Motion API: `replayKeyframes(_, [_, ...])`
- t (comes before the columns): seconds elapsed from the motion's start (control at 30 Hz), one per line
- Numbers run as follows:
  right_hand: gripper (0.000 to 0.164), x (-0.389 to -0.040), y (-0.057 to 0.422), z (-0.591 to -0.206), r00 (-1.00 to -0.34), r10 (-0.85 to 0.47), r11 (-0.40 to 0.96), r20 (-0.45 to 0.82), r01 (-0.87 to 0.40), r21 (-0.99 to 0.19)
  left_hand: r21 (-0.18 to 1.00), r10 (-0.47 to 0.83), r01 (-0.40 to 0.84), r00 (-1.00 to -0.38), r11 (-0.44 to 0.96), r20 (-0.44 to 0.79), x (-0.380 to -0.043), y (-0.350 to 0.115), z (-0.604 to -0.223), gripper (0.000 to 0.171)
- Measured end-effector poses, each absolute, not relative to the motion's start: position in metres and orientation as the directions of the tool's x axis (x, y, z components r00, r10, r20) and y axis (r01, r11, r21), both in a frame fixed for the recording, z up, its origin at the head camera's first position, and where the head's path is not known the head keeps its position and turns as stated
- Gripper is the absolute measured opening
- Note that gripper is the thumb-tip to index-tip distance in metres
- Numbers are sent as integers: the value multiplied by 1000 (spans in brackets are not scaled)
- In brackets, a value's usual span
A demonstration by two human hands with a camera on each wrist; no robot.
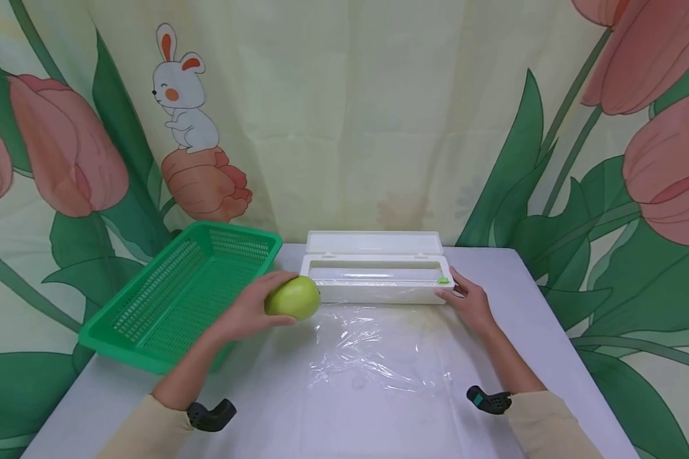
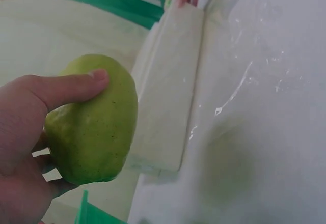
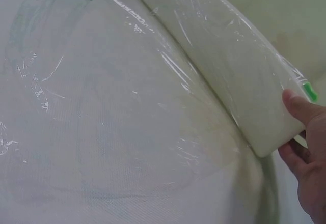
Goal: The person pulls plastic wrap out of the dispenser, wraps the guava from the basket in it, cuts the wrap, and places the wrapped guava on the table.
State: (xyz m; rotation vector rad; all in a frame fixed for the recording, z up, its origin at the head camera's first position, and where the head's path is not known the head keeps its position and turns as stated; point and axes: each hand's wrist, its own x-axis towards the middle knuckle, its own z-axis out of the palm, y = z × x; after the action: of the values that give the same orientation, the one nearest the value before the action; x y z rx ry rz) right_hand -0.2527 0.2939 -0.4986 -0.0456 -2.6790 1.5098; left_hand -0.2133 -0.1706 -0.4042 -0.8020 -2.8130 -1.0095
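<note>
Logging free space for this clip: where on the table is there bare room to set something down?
Bare: the table between right hand and right edge; also a patch between left forearm and plastic wrap. Crowded: the middle, with white box and wrap, and the left, with the basket.

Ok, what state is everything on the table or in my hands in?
Green fruit: unwrapped, held in your left hand
Film dispenser: lid open, right end held by your right hand
Clear film: pulled out, wrinkled over the table
Slider: at the dispenser's right end
Green basket: open side up
</note>
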Motion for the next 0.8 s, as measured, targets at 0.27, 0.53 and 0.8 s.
replayKeyframes(0.27, [85, -253, 292, -498, -998, 61, 541, 32, 6, -841, 595, 480, 486, -858, 641, 183, -217, -137, -419, 79])
replayKeyframes(0.53, [85, -254, 292, -502, -997, 73, 531, 20, 22, -847, 621, 550, 521, -818, 586, 167, -227, -100, -432, 77])
replayKeyframes(0.8, [83, -252, 289, -503, -995, 101, 488, 27, 26, -872, 603, 589, 567, -785, 561, 191, -232, -67, -449, 76])
